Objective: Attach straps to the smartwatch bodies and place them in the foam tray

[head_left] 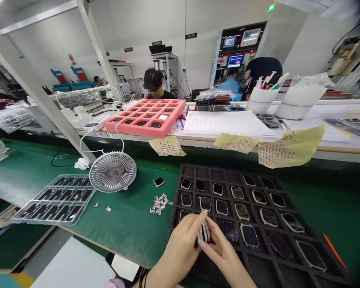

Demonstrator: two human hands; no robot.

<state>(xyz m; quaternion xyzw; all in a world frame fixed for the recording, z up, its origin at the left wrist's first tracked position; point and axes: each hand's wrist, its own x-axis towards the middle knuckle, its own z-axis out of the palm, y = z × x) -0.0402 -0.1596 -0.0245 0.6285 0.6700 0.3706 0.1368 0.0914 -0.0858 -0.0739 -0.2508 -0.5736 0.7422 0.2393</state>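
Over the front of a black foam tray (234,174), both of my hands are together around a small stack of smartwatch bodies (203,233). My left hand (181,242) is closed on the stack from the left, its fingers reaching along the top. From the right, my right hand (223,250) grips the same stack with thumb and fingers. Just beyond the fingertips, a smartwatch body (205,203) lies in its compartment. Several more smartwatch bodies with dark screens, such as one silver-framed smartwatch body (249,235), fill other compartments. My fingers hide part of the stack.
Left of the tray are small paper pieces (159,203), a lone smartwatch body (159,182), a white fan (113,172) and a clear tray of black parts (55,200). A pink foam tray (144,118) sits on the shelf. An orange stick (334,251) lies at right. People are beyond.
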